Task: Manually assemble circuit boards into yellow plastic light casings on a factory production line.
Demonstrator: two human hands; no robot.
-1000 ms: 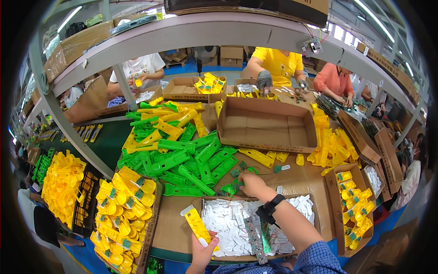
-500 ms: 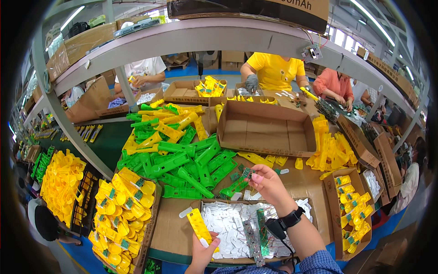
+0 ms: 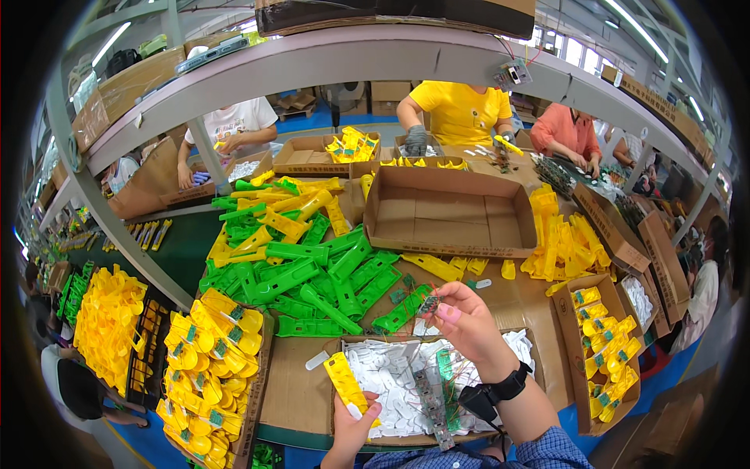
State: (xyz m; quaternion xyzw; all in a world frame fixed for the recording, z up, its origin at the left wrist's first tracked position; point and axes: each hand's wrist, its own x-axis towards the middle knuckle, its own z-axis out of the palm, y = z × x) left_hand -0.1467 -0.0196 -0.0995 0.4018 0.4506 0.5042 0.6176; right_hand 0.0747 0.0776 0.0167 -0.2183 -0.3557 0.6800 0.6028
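Note:
My left hand point(image 3: 355, 426) is closed round a long yellow plastic housing point(image 3: 344, 378), held tilted over the left edge of a shallow cardboard box point(image 3: 332, 422). A small white piece shows at the housing's lower end, by my thumb. My right hand point(image 3: 469, 320) is raised above the far side of that box, pinching a small green circuit board point(image 3: 428, 303) with thin wires. Many white plastic pieces point(image 3: 383, 379) fill the box. Across them lie a strip of joined circuit boards point(image 3: 431, 406) and a green board point(image 3: 446, 367). A black strap device point(image 3: 500, 389) with a cable is on my right wrist.
Beyond the box lies a heap of green point(image 3: 287, 281) and yellow housings, beside an open cardboard tray point(image 3: 449, 211). Boxes of yellow housings with boards stand left point(image 3: 211, 367) and right point(image 3: 609, 352). A metal shelf beam point(image 3: 351, 59) crosses ahead; co-workers sit beyond it.
My right hand, with the circuit board, has shifted slightly to the right. My left hand keeps its hold on the yellow housing. The whole view has moved a little.

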